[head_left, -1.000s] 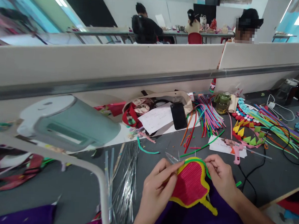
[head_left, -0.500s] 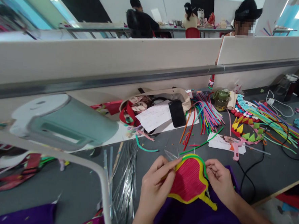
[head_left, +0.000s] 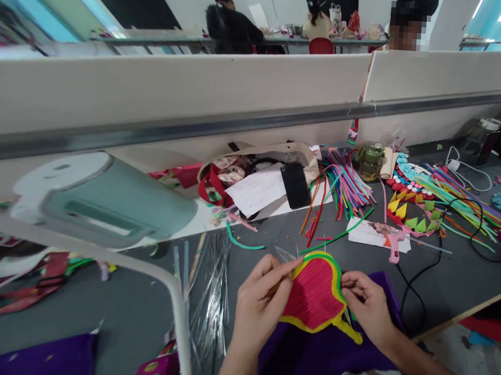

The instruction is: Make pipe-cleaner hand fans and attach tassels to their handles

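Observation:
A red, ribbed fan-shaped craft piece [head_left: 314,296] with a yellow pipe-cleaner border and a short yellow stem is held above purple cloth [head_left: 307,363]. My left hand [head_left: 263,298] is closed on its left edge, thumb in front and index finger reaching to the top rim. Along the top and right of the yellow border runs a green pipe cleaner [head_left: 334,265]. The fingers of my right hand [head_left: 366,305] pinch this green strip against the right edge. Its lower end is partly hidden by that hand.
Behind the piece lie a loose green pipe cleaner [head_left: 345,236] and a pink glue gun [head_left: 394,244] on paper. Bundled coloured pipe cleaners [head_left: 348,185], a phone [head_left: 295,186] and a green jar [head_left: 371,162] are farther back. Left are silver strands [head_left: 213,298] and a white curved bar [head_left: 179,307].
The view has shifted slightly, moving the scene up. My right fingers sit a little lower along the piece's right edge, with the green strip against it. My left hand keeps its hold.

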Motion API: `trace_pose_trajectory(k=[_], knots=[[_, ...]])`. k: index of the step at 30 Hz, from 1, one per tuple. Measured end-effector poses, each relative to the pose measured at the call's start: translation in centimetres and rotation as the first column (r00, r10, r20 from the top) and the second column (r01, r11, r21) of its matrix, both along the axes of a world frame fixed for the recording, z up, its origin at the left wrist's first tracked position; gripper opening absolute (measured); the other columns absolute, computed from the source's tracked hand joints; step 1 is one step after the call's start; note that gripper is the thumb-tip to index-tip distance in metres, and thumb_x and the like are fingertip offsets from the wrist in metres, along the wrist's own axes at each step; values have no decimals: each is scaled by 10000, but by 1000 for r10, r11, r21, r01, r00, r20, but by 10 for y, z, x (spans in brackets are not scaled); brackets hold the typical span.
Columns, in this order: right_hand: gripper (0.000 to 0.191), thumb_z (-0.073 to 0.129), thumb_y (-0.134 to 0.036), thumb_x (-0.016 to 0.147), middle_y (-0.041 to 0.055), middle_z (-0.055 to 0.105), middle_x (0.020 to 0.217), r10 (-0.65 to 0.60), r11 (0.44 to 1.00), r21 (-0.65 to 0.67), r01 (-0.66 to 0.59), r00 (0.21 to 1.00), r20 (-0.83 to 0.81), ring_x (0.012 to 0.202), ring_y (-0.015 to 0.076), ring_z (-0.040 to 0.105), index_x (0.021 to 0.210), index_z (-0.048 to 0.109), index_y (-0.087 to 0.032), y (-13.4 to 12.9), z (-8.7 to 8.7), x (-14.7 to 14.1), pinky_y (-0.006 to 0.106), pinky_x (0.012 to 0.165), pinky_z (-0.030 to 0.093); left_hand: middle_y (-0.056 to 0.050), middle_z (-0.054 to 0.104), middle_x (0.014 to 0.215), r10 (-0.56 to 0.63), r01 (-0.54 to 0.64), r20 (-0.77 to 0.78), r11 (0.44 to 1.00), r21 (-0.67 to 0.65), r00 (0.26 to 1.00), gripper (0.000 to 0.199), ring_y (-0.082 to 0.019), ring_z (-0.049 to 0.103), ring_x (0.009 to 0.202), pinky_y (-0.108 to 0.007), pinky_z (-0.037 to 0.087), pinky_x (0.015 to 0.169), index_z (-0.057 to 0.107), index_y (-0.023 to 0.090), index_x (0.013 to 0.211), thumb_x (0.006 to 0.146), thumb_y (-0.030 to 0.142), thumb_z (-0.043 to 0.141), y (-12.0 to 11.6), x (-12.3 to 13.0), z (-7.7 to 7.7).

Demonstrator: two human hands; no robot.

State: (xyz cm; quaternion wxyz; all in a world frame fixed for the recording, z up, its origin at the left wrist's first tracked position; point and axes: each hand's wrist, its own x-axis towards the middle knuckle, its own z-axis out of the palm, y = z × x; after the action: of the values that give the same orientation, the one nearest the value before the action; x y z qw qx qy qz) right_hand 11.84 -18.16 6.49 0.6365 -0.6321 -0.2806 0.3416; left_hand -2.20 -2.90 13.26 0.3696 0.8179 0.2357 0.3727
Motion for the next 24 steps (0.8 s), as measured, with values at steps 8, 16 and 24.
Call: trace_pose_trajectory(k=[8, 16, 24], knots=[[145, 618, -222, 838, 52, 707, 840, -55, 998, 18, 54, 997, 56, 786, 159, 680, 955, 697, -186, 0, -7, -2, 252, 734, 553, 17, 463, 703, 1, 0, 31, 999, -33, 1000, 344, -105, 486, 619, -226, 366, 548, 739, 269, 1085, 859, 89, 550, 5, -1, -9], [175, 585, -192, 890, 34, 636, 867, -49, 985, 166, 43, 998, 28, 762, 139, 657, 991, 722, -235, -3, -4, 2, 219, 647, 567, 1, 530, 731, -93, 95, 141, 995, -13, 986, 399, -119, 523, 662, -234, 392, 570, 731, 298, 1105, 841, 49, 565, 15, -8, -22], [220, 542, -172, 931, 33, 620, 909, -24, 964, 264, 10, 998, 51, 618, 88, 635, 1038, 715, -254, -10, 5, 9, 188, 564, 563, -8, 527, 711, -136, 132, 156, 991, 34, 978, 422, -135, 525, 669, -257, 416, 586, 729, 294, 1120, 825, 35, 576, 18, -7, -22]])
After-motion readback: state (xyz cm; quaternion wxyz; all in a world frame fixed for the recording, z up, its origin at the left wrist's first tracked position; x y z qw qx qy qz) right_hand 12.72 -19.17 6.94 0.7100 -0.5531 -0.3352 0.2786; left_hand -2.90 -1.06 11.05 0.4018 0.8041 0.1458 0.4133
